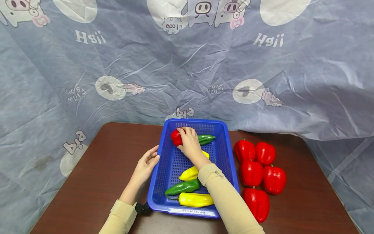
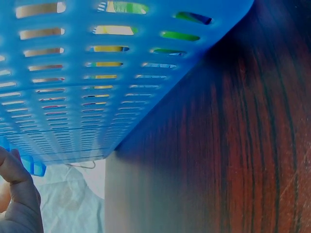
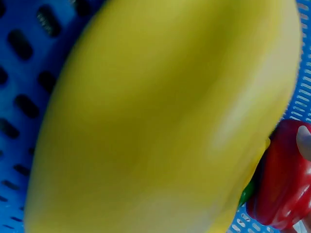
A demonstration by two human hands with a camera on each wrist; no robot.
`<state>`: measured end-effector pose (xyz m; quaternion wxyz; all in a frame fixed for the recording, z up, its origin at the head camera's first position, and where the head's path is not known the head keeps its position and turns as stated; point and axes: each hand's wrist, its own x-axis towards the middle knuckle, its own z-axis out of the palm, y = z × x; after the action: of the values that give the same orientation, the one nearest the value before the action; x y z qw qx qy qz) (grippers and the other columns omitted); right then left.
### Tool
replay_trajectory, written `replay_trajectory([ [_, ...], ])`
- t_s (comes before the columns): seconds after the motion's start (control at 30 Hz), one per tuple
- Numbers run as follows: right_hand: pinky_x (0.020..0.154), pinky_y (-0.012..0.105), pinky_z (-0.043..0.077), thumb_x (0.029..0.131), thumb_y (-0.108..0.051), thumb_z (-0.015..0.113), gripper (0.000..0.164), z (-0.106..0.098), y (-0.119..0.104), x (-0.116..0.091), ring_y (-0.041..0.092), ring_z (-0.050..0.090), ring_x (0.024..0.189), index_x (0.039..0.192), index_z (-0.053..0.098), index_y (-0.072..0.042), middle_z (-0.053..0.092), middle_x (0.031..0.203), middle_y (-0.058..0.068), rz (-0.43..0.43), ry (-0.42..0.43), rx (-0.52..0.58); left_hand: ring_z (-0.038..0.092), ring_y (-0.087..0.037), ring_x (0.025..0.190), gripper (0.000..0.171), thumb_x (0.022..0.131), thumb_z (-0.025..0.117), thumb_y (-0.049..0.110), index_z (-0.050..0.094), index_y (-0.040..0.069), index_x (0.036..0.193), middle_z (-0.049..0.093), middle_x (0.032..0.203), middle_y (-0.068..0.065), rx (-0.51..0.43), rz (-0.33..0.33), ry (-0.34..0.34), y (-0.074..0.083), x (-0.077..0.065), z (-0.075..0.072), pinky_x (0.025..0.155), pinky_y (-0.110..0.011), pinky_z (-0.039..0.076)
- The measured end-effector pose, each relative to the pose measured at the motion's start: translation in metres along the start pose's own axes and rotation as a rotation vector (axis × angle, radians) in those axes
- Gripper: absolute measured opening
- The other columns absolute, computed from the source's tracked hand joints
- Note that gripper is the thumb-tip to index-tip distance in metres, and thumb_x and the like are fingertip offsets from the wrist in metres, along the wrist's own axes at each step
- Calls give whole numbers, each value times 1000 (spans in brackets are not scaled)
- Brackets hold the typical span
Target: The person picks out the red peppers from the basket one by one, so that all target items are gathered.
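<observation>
At the far left corner inside the blue basket (image 1: 232, 169), my right hand (image 1: 190, 143) grips a red bell pepper (image 1: 176, 137). The same red bell pepper (image 3: 284, 179) shows at the right edge of the right wrist view, with a fingertip on it. My left hand (image 1: 147, 164) is at the basket's left side, its fingers loosely bent by the rim. In the left wrist view the hand (image 2: 19, 194) is beside the slotted basket wall (image 2: 73, 107). Green peppers (image 1: 182, 187) and yellow peppers (image 1: 195, 199) lie in the basket, partly hidden under my right arm.
Several red bell peppers (image 1: 252, 173) stand on the brown table (image 1: 309, 195) to the right of the basket. A grey-blue printed cloth (image 1: 187, 65) hangs behind the table. A large yellow pepper (image 3: 160, 116) fills most of the right wrist view.
</observation>
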<state>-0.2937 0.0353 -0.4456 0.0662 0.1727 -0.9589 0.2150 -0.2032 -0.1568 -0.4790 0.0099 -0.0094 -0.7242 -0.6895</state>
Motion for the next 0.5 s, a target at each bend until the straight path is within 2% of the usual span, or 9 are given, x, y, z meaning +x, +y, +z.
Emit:
replay_trajectory([
  [0.33, 115, 50, 32, 78, -23, 85, 74, 6, 1, 1, 38, 42, 130, 142, 49, -14, 48, 138, 14, -63, 23, -189, 62, -3, 97, 48, 98, 59, 8, 47, 7, 145, 57, 120, -18, 3, 7, -12, 0, -1, -1, 80, -18, 52],
  [0.5, 114, 51, 33, 78, -27, 85, 72, 5, 1, 1, 38, 45, 127, 140, 50, -14, 50, 136, 14, -90, 28, -248, 62, -3, 96, 48, 98, 59, 7, 48, 6, 145, 57, 118, -17, 3, 9, -5, 1, -1, 0, 79, -18, 52],
])
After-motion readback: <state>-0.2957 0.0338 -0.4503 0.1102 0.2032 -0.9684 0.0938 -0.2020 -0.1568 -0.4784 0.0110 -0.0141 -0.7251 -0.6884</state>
